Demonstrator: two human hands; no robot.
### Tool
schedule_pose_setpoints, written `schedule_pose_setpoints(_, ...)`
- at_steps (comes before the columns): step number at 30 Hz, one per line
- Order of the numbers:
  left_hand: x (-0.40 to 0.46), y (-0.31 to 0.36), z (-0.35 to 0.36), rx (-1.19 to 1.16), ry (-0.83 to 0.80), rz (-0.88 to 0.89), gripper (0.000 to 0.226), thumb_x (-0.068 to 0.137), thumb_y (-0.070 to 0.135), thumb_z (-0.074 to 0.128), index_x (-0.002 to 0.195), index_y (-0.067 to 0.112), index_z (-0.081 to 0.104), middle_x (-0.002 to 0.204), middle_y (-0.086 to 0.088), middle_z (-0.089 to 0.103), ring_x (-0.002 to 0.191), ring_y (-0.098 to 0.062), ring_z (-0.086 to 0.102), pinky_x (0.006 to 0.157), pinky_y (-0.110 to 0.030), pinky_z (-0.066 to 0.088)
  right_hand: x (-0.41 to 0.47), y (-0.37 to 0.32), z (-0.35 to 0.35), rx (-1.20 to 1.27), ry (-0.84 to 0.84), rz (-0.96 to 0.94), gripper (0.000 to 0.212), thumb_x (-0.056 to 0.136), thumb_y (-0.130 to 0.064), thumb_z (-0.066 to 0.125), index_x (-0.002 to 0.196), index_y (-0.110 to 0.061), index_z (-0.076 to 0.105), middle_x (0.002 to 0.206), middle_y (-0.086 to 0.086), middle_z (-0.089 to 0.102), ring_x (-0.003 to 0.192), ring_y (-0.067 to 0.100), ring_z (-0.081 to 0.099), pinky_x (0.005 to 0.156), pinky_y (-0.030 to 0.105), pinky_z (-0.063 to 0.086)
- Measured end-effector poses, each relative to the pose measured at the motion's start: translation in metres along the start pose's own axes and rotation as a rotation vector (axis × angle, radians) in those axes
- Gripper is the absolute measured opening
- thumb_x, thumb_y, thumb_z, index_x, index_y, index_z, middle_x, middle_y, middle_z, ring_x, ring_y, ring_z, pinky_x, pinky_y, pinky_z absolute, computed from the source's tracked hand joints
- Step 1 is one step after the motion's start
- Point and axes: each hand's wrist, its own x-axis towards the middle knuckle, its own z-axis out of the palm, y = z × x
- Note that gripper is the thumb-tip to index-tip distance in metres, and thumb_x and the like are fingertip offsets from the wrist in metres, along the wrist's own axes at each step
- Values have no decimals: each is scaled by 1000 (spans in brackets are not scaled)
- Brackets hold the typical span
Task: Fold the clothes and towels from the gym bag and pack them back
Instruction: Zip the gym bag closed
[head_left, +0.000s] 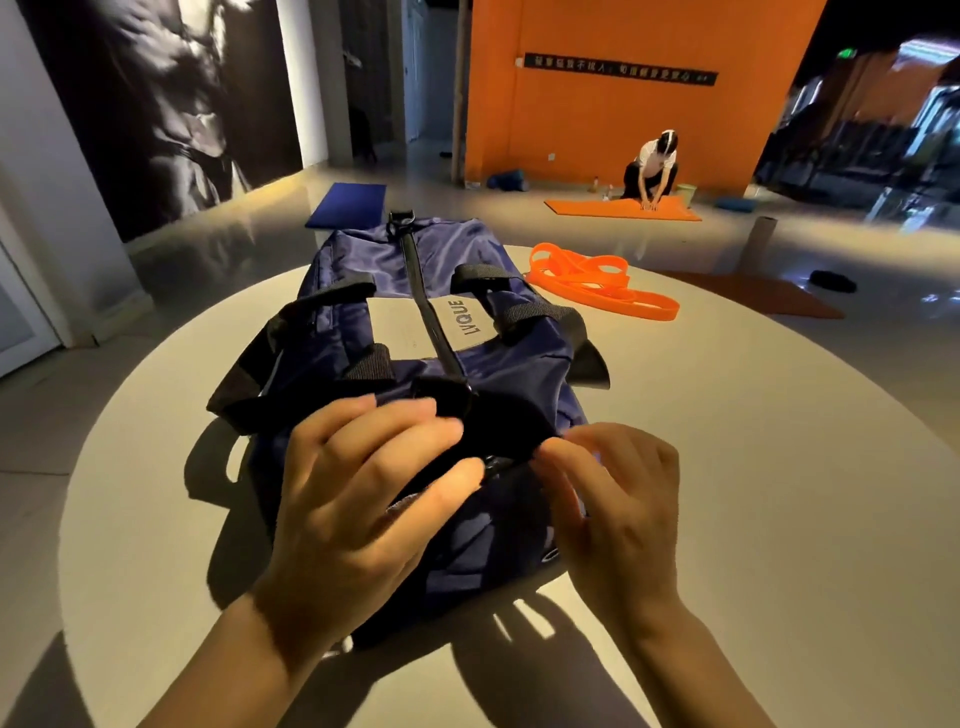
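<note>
Bag (415, 332): zipped, long axis running from our hands toward upper frame. Left hand (358, 499) pinches its near-end black tab; right hand (618, 499) curls there too, grip unclear.

A round, pale grey table top (779, 467) fills the lower field, lit from above. The glossy light grey floor (249, 244) reflects light. At 10 o'clock, a large black-and-white wall mural (171, 98). At 12 o'clock, an orange painted wall (597, 130) carries a black banner with pale lettering (621, 68). A dark blue floor mat (348, 204) lies at 11 o'clock; an orange floor mat (623, 209) at 1 o'clock, with a person (655, 166) crouched on it.
</note>
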Motion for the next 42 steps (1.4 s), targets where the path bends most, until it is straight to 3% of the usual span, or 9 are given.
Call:
schedule_pose_setpoints(4,-17,-5,-14,57,0,-53,21,85,20,70,104,22,62,106,1,55,105,-21,54,92,-37,38,16,27,-15,-26,89,220,39,93,-32,46,86,-1,69,85,17,68,83,25,54,79,25,36)
schedule_pose_setpoints(7,-20,-2,-12,45,12,-72,23,85,17,70,106,22,63,101,2,58,98,-20,57,79,-39,43,19,23,-24,-13,72,111,38,98,-36,43,93,-6,65,89,17,67,87,23,53,77,25,39)
schedule_pose_setpoints(10,-19,4,-8,39,38,-101,28,81,15,74,106,21,64,89,0,69,90,-18,58,69,-41,44,13,-5,-19,33,10,-60,25,91,-28,59,113,-19,54,112,10,58,104,21,51,87,29,39)
schedule_pose_setpoints(13,-18,12,-11,-17,2,-184,24,83,21,71,106,25,65,82,-2,72,89,-16,57,72,-37,41,12,-15,-4,34,-109,-223,31,91,-29,60,121,-21,55,131,5,49,122,23,48,99,35,39)
schedule_pose_setpoints(23,-18,23,-19,-116,-27,-607,19,82,24,62,86,11,75,84,9,64,86,-11,57,72,-36,51,21,-24,5,-104,-144,-297,21,86,-22,57,105,-13,61,104,7,68,105,21,51,95,37,32)
schedule_pose_setpoints(27,-20,22,-28,-190,-17,-686,21,82,27,61,84,11,74,85,11,62,83,-6,57,80,-14,47,16,-20,2,-113,-97,-281,20,87,-20,60,105,-14,55,102,8,68,104,22,51,91,37,33)
schedule_pose_setpoints(35,-41,23,-49,-333,-65,-976,18,77,38,68,84,22,74,84,16,69,80,-5,65,74,-11,50,7,-15,-6,-85,-75,-248,19,91,-23,52,107,-14,52,108,10,64,102,25,51,90,41,40)
schedule_pose_setpoints(38,-35,27,-47,-425,-19,-1107,14,71,40,81,76,30,72,72,20,69,73,-5,67,68,-12,52,3,-35,-4,-30,-83,-319,22,91,-23,57,112,-16,54,114,4,59,103,24,53,92,38,38)
schedule_pose_setpoints(42,-37,23,-47,-514,-51,-1262,19,66,30,75,84,32,70,75,18,69,75,-4,66,69,-10,51,4,-50,3,-87,-182,-458,27,94,-19,56,121,-16,58,117,3,63,108,22,52,94,38,34)
